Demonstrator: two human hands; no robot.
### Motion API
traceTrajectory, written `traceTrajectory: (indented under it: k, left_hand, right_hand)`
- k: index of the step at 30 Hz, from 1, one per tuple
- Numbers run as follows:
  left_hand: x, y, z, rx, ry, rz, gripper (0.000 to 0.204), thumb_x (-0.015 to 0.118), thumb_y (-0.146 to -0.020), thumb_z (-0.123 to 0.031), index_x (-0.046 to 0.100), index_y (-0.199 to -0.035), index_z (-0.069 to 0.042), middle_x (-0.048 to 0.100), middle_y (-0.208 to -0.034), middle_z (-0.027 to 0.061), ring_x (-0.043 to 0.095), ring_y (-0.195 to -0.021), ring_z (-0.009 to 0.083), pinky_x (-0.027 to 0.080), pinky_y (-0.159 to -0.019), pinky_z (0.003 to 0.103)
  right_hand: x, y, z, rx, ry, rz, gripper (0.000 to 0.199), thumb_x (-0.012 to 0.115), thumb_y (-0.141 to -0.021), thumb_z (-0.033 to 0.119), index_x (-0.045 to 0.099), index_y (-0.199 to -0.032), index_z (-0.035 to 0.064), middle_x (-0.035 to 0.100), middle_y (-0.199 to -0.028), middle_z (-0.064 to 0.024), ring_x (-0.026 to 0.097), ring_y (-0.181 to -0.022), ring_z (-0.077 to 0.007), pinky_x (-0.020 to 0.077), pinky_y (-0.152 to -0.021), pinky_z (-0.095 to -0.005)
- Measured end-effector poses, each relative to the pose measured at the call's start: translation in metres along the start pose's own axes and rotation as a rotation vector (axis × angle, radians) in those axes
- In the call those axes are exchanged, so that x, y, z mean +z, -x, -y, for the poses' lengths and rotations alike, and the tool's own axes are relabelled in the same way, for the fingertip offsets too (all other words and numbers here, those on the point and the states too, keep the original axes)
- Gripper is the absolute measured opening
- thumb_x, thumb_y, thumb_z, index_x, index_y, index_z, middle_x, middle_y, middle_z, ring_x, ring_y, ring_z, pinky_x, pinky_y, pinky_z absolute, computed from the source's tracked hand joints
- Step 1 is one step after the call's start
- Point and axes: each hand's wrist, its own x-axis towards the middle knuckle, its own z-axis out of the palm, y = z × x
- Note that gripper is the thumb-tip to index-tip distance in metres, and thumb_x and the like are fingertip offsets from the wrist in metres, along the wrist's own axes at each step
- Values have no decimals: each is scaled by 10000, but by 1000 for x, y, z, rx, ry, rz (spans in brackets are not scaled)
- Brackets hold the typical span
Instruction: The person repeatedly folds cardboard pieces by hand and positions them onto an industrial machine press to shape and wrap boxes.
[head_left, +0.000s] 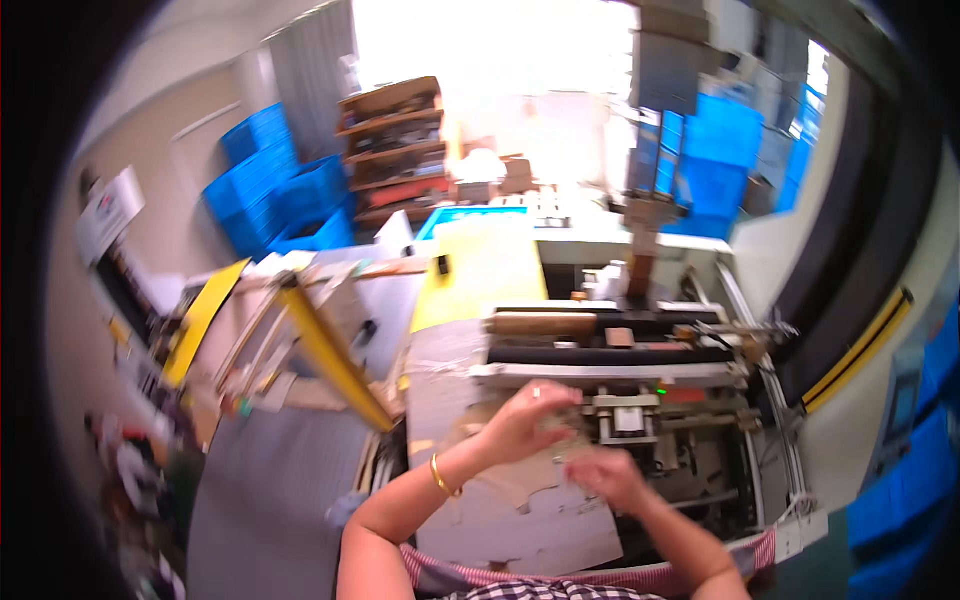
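My left hand [527,425], with a ring and a gold bracelet on its arm, is raised over the board in front of me. Its fingers curl round toward the thumb. A small pale, see-through blur [569,440] lies between both hands; its kind cannot be made out. Just right of it and lower, my right hand [612,478] points its fingers toward the left one, smeared by motion. Close to both hands is a machine with a small metal block [628,419] with a white top. Beneath them lies a pale board [520,525] with brownish patches.
A roller [545,324] and metal bars cross the machine ahead. A yellow sheet [480,270] lies behind the board. To the left stand a yellow bar [335,355] and a grey tabletop [270,490]. Blue bins [255,190] and a shelf [395,145] are farther back.
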Motion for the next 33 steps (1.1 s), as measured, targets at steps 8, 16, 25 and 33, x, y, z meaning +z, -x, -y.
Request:
traceTrajectory:
  k: [8, 16, 25, 33]
  left_hand:
    - [-140, 429, -54, -1085, -467, -802, 166, 652, -866, -185, 704, -887, -29, 657, -707, 117, 600, -620, 184, 487, -610, 326]
    - [-143, 838, -305, -2373, -1022, -955, 425, 641, -799, -22, 597, -1221, -45, 571, -1250, 226, 556, -1154, 387, 460, -984, 446]
    - [-146, 880, -380, -2616, -924, -754, 318, 672, -844, -42, 634, -1158, -15, 572, -1254, 221, 595, -1109, 327, 517, -941, 380]
    - [-205, 702, -216, -1499, 6, -1129, 130, 668, -867, -105, 723, -882, 12, 679, -733, 71, 593, -595, 100, 468, -525, 254]
  right_hand:
    - [195, 75, 96, 340, -445, 732, 283, 581, -975, 169, 630, -1200, 4, 692, -1072, -90, 634, -1008, -153, 483, -896, -269]
    - [340, 17, 124, -27, -145, 1190, 356, 542, -995, 253, 578, -1268, 27, 664, -1164, -148, 633, -1086, -269, 480, -945, -341]
    - [419, -5, 185, -174, -158, 1437, 425, 544, -905, 111, 531, -1319, 17, 625, -1234, -180, 594, -1152, -331, 459, -1002, -386]
    - [363, 12, 168, -257, 43, 1175, 352, 559, -976, 275, 602, -1243, 50, 661, -1119, -188, 638, -1040, -330, 502, -910, -392]
